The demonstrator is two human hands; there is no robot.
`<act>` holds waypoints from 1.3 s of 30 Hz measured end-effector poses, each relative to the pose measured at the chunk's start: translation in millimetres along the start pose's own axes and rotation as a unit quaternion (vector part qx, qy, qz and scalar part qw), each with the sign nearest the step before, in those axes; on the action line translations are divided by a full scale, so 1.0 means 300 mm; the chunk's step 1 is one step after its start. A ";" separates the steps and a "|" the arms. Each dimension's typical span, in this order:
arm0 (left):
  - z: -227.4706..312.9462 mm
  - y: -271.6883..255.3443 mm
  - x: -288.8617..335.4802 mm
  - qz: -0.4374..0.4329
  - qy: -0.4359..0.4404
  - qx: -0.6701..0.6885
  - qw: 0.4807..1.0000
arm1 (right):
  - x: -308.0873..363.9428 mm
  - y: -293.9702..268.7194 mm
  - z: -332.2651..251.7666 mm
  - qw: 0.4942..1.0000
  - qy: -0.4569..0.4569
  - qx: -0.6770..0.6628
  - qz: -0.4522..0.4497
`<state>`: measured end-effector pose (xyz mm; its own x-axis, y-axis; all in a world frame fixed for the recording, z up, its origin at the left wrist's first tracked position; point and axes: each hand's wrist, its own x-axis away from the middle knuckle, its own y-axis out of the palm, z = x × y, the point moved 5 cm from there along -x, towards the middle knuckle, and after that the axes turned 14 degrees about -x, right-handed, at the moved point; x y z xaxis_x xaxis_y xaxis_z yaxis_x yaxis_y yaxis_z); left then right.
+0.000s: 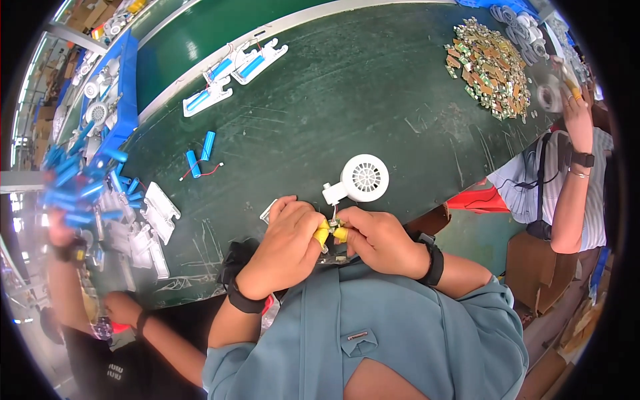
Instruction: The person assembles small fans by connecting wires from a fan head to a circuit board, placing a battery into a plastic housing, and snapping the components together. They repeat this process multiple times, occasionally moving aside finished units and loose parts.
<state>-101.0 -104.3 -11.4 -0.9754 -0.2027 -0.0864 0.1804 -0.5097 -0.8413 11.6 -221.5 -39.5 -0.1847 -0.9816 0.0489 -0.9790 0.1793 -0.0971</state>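
Observation:
Close in front of me, both hands meet over a small greenish circuit board [333,225], partly hidden by my fingers. My left hand [283,243] pinches it from one side, with a yellow finger cover on a fingertip. On the other side my right hand [387,245], also with a yellow cover, closes on it. Thin wires run from the board up to a white handheld fan head [367,178] with a round grille, lying on the table just beyond my hands. A pale part [268,212] shows beside my left knuckles, mostly hidden.
Two blue battery cells [201,155] with wires lie left of centre. White shells with batteries [233,70] stand farther back. A pile of small boards [490,67] is at far right. At left, a co-worker's blurred hand [61,227] is by blue cells; another co-worker's hand [577,123] is at right.

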 end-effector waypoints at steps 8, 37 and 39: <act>0.004 0.012 0.011 0.076 -0.028 -0.042 0.996 | 0.001 -0.001 -0.009 0.998 0.029 -0.035 0.037; 0.006 0.031 0.002 0.104 0.010 -0.017 0.994 | 0.007 0.008 0.007 0.995 -0.067 0.060 0.046; 0.012 0.027 -0.002 0.110 0.020 -0.011 0.994 | 0.007 0.008 0.006 0.995 -0.063 0.058 0.050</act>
<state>-98.4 -111.2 -16.3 -0.9169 -0.2744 -0.2897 0.3875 -0.4387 -0.8108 9.0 -223.2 -41.5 -0.2606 -0.9611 -0.0919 -0.9387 0.2745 -0.2087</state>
